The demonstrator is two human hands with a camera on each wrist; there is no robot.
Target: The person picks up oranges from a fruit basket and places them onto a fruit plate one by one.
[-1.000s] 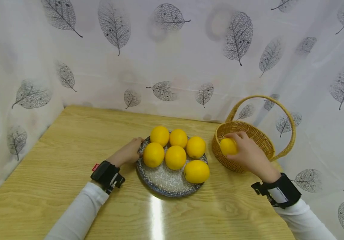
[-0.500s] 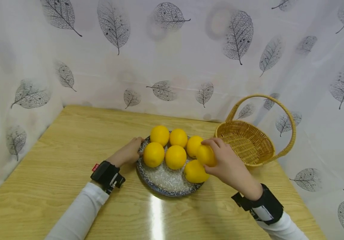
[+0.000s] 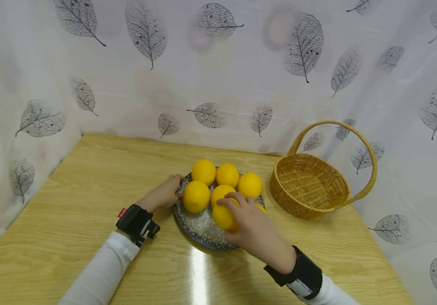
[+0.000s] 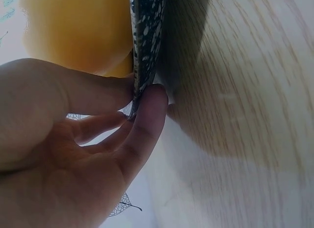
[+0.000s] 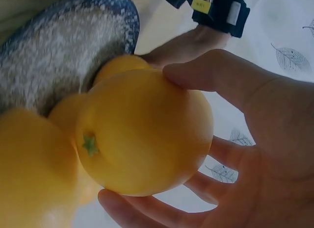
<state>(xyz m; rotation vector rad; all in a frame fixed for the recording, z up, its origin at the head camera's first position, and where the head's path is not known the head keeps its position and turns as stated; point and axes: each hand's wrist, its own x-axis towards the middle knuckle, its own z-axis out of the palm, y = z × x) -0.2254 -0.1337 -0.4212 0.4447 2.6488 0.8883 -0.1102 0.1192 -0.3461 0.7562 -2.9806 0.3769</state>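
My right hand [image 3: 254,224] holds an orange [image 3: 224,217] over the front part of a speckled plate [image 3: 203,231]. The right wrist view shows thumb and fingers curled round that orange [image 5: 147,135], its green star-shaped stem mark visible. Several other oranges [image 3: 196,196] lie on the plate, and one at its right is mostly hidden behind my right hand. At the plate's left edge my left hand [image 3: 163,194] pinches the rim; in the left wrist view the thumb lies on the inner side of the rim [image 4: 147,37] and a finger on the outer side.
A wicker basket [image 3: 285,197] with a tall arched handle stands right of the plate, nothing seen in it. Wooden tabletop [image 3: 100,178] surrounds both. A white curtain [image 3: 172,84] with leaf prints hangs behind and at the sides.
My right hand has carried the orange from the basket leftward, past the plate's right edge, to over the plate's front. The left hand has stayed on the rim.
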